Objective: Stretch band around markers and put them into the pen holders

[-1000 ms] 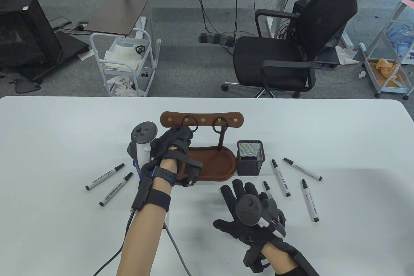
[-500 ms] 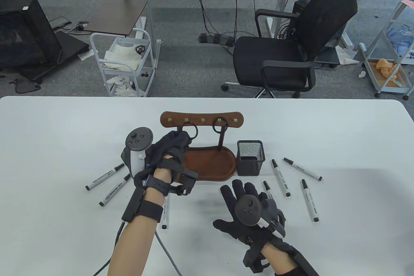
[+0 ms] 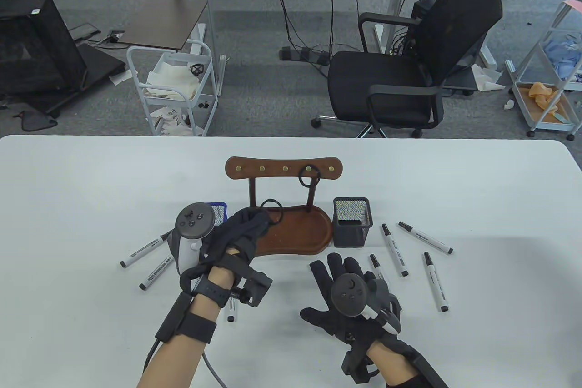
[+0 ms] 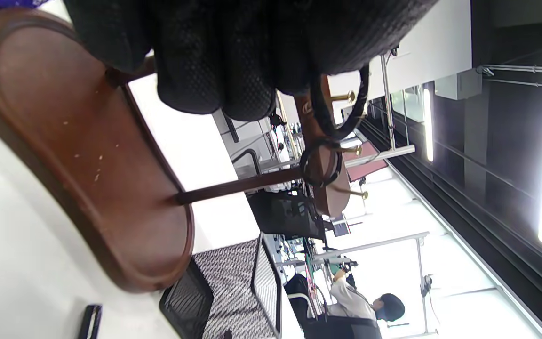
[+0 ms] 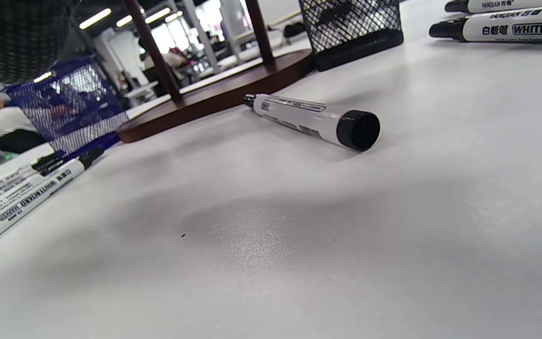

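Note:
My left hand (image 3: 255, 223) pinches a black elastic band (image 3: 272, 209) above the brown wooden stand's tray (image 3: 302, 233). In the left wrist view the band (image 4: 344, 110) hangs as a loop from my curled fingers (image 4: 214, 70). A second band (image 3: 309, 177) stays on a brass hook of the stand's rack. My right hand (image 3: 338, 276) lies flat and open on the table, holding nothing. White markers with black caps lie left (image 3: 148, 249) and right (image 3: 394, 249) of the stand, and one marker (image 5: 313, 122) lies near my right hand. A black mesh pen holder (image 3: 351, 222) stands right of the tray. A blue mesh holder (image 3: 219, 210) shows behind my left tracker.
The stand's rack (image 3: 284, 168) rises on two thin posts behind the tray. Another marker (image 3: 231, 310) lies partly under my left wrist. A black office chair (image 3: 409, 69) and a white cart (image 3: 175, 88) stand on the floor beyond the table's far edge.
My left hand has drawn back from the rack toward me, taking one band off its left hook. The blue holder is now uncovered. My right hand has not moved.

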`<state>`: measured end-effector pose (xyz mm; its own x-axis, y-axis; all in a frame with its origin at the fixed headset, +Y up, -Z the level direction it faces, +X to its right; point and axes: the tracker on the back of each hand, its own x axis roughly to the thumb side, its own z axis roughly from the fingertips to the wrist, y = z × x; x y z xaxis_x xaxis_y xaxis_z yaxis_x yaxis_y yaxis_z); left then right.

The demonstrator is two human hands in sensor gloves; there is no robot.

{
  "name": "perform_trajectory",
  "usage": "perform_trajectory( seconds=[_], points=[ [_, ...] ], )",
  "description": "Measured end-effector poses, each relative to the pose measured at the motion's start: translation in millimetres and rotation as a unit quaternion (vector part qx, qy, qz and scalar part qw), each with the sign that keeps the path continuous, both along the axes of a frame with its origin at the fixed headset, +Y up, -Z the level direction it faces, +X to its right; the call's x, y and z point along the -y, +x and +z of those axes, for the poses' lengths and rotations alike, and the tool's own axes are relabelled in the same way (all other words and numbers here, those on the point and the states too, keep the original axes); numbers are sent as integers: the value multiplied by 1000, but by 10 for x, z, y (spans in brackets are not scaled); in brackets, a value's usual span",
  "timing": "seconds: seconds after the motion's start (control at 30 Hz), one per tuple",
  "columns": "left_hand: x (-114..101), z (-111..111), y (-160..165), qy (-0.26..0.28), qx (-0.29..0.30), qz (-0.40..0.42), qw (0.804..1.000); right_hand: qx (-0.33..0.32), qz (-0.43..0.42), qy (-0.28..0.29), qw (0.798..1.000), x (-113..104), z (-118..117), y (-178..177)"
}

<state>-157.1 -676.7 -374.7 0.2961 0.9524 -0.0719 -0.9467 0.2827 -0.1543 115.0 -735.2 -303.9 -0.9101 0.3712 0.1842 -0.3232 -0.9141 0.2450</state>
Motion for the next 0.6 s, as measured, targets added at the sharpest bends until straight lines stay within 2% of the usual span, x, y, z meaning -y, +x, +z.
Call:
perform_trajectory(
  seconds=[0.17,0.6],
  points=[
    [148,133,33,-2,25,2,1000,1,-1,-2,1000,-4,-2,1],
    [342,375,117,44,77,-36,995,12,-22,2,1000,-60,-11,19]
  ],
)
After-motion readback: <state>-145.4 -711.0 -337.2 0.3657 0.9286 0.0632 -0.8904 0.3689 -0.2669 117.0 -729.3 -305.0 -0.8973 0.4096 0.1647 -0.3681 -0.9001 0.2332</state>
